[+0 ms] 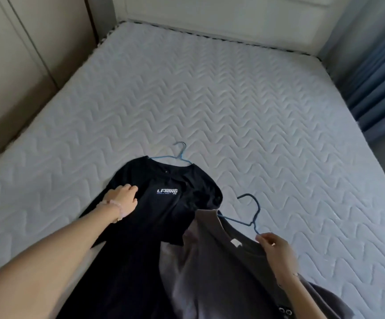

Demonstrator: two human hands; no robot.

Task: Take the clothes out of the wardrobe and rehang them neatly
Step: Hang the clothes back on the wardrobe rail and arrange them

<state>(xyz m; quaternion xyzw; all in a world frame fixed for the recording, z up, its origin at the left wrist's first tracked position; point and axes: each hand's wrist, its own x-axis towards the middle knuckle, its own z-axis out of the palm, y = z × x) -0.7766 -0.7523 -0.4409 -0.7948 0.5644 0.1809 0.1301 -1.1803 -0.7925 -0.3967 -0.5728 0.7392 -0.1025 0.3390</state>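
Note:
A black T-shirt [164,217] with a white chest logo lies flat on the mattress [233,100], on a light blue wire hanger [177,155] whose hook pokes out of the collar. My left hand [123,199] rests on the shirt's left shoulder, fingers curled down into the cloth. To the right, a grey-brown shirt [221,272] overlaps the black one's sleeve; it sits on a dark blue hanger [251,212]. My right hand [276,252] pinches that shirt's collar and the hanger's shoulder wire.
The quilted grey mattress fills most of the view. A beige wardrobe [14,65] stands along the left side. The padded headboard [221,19] is at the far end, and blue curtains [380,77] hang at the right.

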